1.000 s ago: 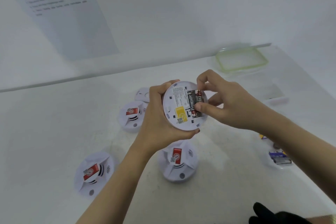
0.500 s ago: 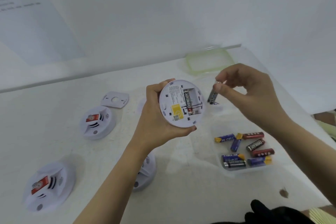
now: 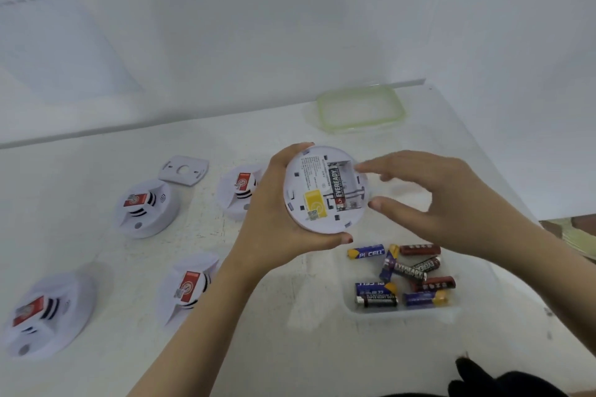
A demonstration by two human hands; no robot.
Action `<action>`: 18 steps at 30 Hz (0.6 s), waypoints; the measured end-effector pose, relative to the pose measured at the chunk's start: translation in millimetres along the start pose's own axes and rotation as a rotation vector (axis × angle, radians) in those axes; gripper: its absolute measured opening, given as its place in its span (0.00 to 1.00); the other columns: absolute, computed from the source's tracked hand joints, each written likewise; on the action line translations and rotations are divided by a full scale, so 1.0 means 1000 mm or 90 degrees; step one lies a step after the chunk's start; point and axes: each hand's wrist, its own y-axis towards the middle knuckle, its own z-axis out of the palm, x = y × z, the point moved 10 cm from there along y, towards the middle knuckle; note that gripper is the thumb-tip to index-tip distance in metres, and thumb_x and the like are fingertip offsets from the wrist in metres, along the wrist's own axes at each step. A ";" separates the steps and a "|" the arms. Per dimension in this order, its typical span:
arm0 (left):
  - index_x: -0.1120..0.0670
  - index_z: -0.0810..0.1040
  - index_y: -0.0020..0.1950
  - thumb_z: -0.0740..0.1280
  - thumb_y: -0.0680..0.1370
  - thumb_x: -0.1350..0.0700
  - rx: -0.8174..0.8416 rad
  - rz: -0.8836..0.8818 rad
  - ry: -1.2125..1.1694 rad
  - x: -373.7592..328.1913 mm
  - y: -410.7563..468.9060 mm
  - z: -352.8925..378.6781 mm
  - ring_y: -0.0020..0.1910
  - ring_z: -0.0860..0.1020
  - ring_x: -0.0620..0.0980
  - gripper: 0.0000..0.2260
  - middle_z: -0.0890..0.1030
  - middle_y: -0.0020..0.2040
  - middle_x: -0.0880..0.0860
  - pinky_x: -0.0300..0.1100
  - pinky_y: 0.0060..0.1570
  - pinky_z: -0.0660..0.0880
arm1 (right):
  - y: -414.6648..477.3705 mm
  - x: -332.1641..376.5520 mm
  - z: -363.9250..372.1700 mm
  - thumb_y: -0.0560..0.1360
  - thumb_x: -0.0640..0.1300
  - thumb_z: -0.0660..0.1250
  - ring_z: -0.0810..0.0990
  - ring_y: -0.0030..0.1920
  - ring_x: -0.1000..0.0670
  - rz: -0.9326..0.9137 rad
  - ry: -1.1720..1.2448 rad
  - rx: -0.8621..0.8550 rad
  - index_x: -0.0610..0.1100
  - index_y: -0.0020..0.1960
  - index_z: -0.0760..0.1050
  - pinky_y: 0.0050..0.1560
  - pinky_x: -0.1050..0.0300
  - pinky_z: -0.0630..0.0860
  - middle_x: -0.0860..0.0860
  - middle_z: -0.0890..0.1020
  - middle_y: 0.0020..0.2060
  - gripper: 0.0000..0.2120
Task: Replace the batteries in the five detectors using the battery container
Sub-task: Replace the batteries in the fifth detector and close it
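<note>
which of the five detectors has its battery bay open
The detector gripped in the left hand, its back facing the camera, with one Eveready battery in the open bay. The other four sit on the table, red-stickered fronts up.

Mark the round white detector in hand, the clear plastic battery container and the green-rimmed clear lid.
Round white detector (image 3: 311, 179), head view, back face above yellow label.
Clear plastic battery container (image 3: 403, 312), head view, near rim.
Green-rimmed clear lid (image 3: 359, 109), head view, clear middle panel.

Right hand: fingers emptied, spread beside detector; removed battery now in container below them.
</note>
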 end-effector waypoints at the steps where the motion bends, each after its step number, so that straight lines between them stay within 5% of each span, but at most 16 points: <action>1: 0.43 0.61 0.67 0.80 0.56 0.46 0.002 0.001 -0.005 -0.001 0.001 0.002 0.63 0.72 0.40 0.44 0.70 0.62 0.32 0.31 0.59 0.71 | 0.002 0.006 -0.001 0.72 0.55 0.64 0.77 0.54 0.62 -0.033 -0.042 -0.003 0.50 0.63 0.76 0.55 0.66 0.73 0.58 0.80 0.56 0.21; 5: 0.46 0.62 0.67 0.84 0.55 0.52 0.007 0.003 -0.004 -0.005 0.002 0.009 0.63 0.72 0.40 0.46 0.70 0.61 0.32 0.31 0.57 0.71 | 0.009 0.013 0.002 0.72 0.57 0.60 0.81 0.56 0.46 -0.094 -0.165 0.011 0.46 0.63 0.76 0.51 0.49 0.80 0.47 0.78 0.62 0.25; 8: 0.46 0.62 0.66 0.84 0.55 0.58 0.028 -0.007 -0.007 -0.005 0.002 0.017 0.60 0.72 0.35 0.46 0.70 0.59 0.29 0.26 0.54 0.70 | 0.013 0.019 0.005 0.71 0.58 0.60 0.84 0.47 0.45 -0.147 -0.199 0.033 0.44 0.57 0.80 0.40 0.49 0.82 0.45 0.80 0.59 0.24; 12: 0.45 0.61 0.66 0.82 0.56 0.53 0.038 -0.011 -0.007 -0.004 0.003 0.022 0.61 0.72 0.36 0.45 0.69 0.60 0.30 0.27 0.55 0.70 | 0.016 0.027 0.008 0.68 0.53 0.66 0.82 0.30 0.45 -0.210 -0.242 0.053 0.42 0.50 0.82 0.25 0.53 0.77 0.43 0.84 0.52 0.19; 18: 0.44 0.62 0.65 0.80 0.56 0.51 0.036 -0.023 -0.032 -0.004 0.007 0.025 0.60 0.74 0.39 0.42 0.71 0.59 0.32 0.35 0.56 0.74 | 0.017 0.027 0.018 0.67 0.49 0.61 0.73 0.19 0.44 -0.278 -0.284 0.052 0.35 0.44 0.81 0.19 0.58 0.69 0.35 0.83 0.48 0.19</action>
